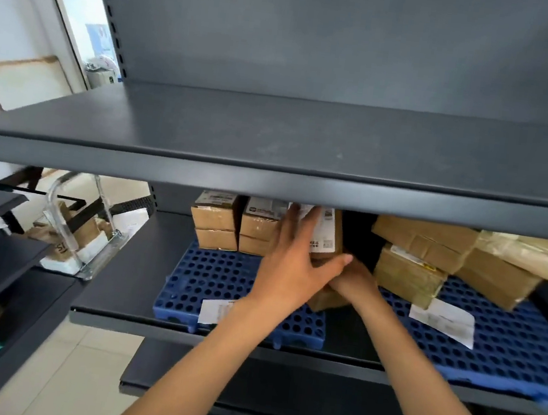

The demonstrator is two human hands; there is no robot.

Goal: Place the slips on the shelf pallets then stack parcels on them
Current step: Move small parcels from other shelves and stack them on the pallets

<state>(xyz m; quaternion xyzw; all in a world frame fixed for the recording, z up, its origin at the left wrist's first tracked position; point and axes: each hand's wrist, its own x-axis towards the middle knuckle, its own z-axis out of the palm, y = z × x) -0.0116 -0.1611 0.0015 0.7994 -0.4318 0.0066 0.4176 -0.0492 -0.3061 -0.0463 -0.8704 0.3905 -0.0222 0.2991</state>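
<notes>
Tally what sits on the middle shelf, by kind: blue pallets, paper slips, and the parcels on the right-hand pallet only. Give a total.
Blue pallets: 2
Paper slips: 2
Parcels on right pallet: 4
Total: 8

From where I stood, nothing could be read. The white labels (324, 229) on the cardboard parcels (217, 221) carried print and barcodes, too blurred to make out, and the paper slips (443, 320) on the blue pallets (508, 343) showed only faint grey lines.
</notes>
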